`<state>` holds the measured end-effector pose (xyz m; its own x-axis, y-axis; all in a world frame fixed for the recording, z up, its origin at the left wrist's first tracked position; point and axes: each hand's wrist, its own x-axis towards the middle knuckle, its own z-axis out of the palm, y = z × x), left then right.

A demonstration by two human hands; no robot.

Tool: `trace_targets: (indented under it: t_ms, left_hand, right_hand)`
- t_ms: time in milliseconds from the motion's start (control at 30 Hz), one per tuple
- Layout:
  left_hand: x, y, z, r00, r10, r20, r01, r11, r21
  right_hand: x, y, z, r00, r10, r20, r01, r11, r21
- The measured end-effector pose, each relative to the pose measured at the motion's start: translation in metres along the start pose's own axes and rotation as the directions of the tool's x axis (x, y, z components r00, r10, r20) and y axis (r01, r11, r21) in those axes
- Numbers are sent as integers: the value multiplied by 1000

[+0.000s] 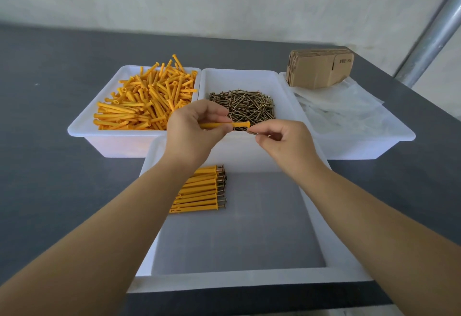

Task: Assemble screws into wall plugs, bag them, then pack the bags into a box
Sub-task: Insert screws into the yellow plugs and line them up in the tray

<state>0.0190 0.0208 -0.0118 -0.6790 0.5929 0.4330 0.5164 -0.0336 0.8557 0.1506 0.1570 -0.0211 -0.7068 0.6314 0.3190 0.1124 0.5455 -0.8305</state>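
Observation:
My left hand (192, 128) pinches a yellow wall plug (238, 124) held level, its open flanged end pointing right. My right hand (282, 138) pinches a small brass screw (251, 132) just below and right of that end; the two do not touch. Both hands hover over the near edge of the screw tray (282, 83), which holds a pile of screws (245, 107). A tray (82, 121) at the left is heaped with loose yellow plugs (147, 98). The near tray (331, 268) holds a row of several plugs with screws in them (203, 189).
A third white tray (399, 138) at the right holds clear plastic bags (344, 106) and a stack of flat cardboard boxes (321, 67). All stand on a dark grey table (50, 166). A metal pole (434, 33) rises at the far right.

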Motion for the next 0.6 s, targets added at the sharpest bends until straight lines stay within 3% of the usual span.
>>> trace_targets:
  t_ms: [133, 600]
  left_hand:
    - [2, -3, -5, 999, -24, 47, 25, 1000, -15]
    - [3, -7, -7, 975, -64, 212, 97, 984, -152]
  right_hand:
    - [0, 2, -4, 999, -6, -49, 6, 1000, 6]
    - [-1, -4, -4, 998, -66, -4, 66, 997, -37]
